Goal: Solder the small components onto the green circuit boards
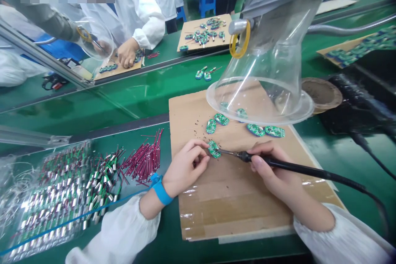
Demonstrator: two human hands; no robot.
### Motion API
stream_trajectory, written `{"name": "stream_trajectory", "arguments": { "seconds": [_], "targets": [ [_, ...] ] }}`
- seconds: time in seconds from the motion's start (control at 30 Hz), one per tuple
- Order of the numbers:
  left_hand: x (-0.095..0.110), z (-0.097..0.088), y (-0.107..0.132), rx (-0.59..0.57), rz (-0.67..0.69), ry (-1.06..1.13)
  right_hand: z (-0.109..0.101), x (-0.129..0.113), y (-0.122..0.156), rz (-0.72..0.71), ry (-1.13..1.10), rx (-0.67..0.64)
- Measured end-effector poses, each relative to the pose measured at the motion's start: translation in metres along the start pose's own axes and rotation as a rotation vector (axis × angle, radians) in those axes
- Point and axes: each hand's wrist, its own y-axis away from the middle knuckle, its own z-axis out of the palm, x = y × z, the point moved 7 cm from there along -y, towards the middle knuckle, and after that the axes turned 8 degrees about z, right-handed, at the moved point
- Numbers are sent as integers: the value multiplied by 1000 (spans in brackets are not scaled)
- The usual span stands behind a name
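A small green circuit board (214, 149) lies on the brown cardboard sheet (235, 198). My left hand (188, 165), with a blue strap at the wrist, has its fingers curled together and their tips against the board's left edge. In my right hand (275, 169) is a soldering iron (244, 156), gripped like a pen, and its metal tip reaches the board's right side. Farther up the cardboard are several similar boards (221, 119), some seen through a clear fume hood (260, 99). Dark specks are scattered around them.
Left of the cardboard are a bundle of dark red wires (145, 159) and many metal parts with green wires (105, 177). A brown round pad (321, 93) stands at right. Across the bench, a co-worker's hand (127, 53) works near a board-laden cardboard piece (182, 33).
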Motion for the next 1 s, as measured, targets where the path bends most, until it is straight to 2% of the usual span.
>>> {"name": "stream_trajectory", "arguments": {
  "seconds": [0.47,1.0],
  "targets": [
    [1,1,-1,1,0,2,1,-2,0,-12,108,-38],
    [4,1,-1,-3,21,-11,3,-10,-1,-28,74,-36]
  ]
}}
